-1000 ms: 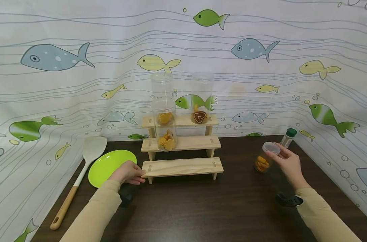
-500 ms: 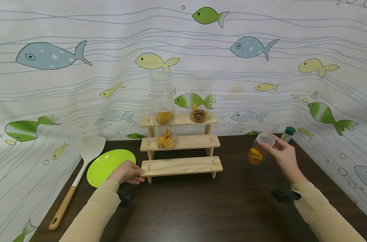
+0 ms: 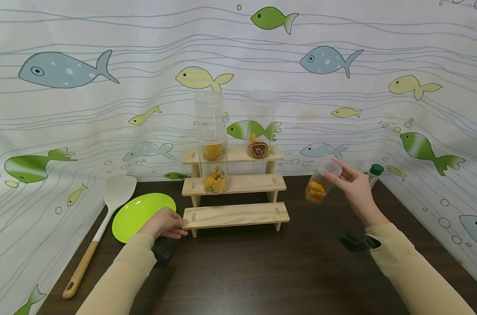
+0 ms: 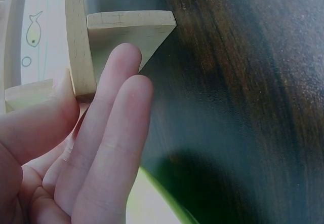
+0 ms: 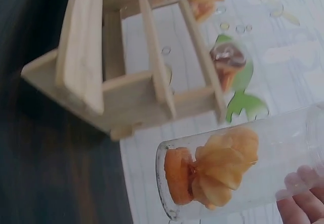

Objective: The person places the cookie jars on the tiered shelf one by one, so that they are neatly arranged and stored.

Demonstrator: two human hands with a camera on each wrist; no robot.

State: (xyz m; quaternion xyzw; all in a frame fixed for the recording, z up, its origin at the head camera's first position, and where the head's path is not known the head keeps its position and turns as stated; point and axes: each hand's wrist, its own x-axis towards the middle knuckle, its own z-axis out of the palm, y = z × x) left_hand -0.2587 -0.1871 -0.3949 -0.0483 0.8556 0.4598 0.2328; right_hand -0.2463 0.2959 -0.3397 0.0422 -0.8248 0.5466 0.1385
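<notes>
My left hand [image 3: 165,223] pinches the left end of the lowest step of a three-step wooden display stand [image 3: 238,215]. In the left wrist view the thumb lies on the step's upper side, while two fingers [image 4: 114,148] extend past its edge. Off to the stand's right, my right hand [image 3: 354,188] grips a clear lidded jar [image 3: 316,191] near its top and holds it tilted above the table. Orange and yellow snack pieces [image 5: 217,168] lie at its bottom. Two similar jars, a left one [image 3: 209,105] and a right one [image 3: 262,109], stand on the top step; another jar [image 3: 215,179] is on the middle step.
Left of the stand lie a lime-green plate [image 3: 137,216] and a white spatula [image 3: 100,236] with a wooden handle. A green-capped shaker bottle [image 3: 375,173] stands at the back right, behind the right hand. A fish-patterned sheet [image 3: 238,52] surrounds the dark table [image 3: 238,271].
The right hand has carried the jar up and leftward, closer to the stand, tilting it further. My left hand keeps its hold on the lowest step.
</notes>
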